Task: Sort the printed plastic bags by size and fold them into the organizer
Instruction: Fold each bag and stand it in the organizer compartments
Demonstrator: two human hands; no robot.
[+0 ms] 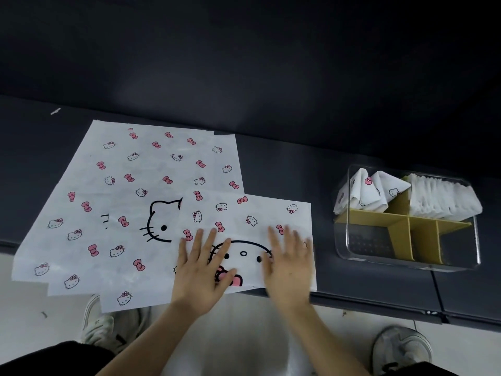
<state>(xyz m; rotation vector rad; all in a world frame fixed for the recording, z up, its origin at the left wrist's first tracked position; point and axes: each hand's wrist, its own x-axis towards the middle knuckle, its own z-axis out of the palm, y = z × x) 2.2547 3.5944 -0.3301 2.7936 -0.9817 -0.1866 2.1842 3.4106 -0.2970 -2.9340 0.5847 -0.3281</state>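
At the left of the dark table [284,169] lies a spread of large printed bags [141,185], white with pink bows and small cat faces. They are flat and overlapping, and their stepped near edges hang over the table's front edge. One of them carries a big black cat outline, half covered by the sheet to its right. Below them, on the pale floor [244,321], a light shoe [100,321] shows under the overhanging edges.

Just right of centre, a smaller bag [257,213] with the same print lies on top of the large ones at the table's near edge. The left hand [200,272] rests flat on its left part, fingers straight and spread, grasping nothing. The right hand [290,267] lies beside it on the bag's right part, also flat with straight fingers, though it is blurred. Between the two hands a large cat face with a pink bow is visible on the bag.

Well apart to the right stands the clear organizer [406,259] with yellow dividers [401,229]. Its far-left compartment holds a few folded printed bags [363,191] standing upright. The far-right one holds a tight row of white folded bags [439,196]. The near compartments show only the dividers. A second shoe [401,346] sits on the floor at the lower right.
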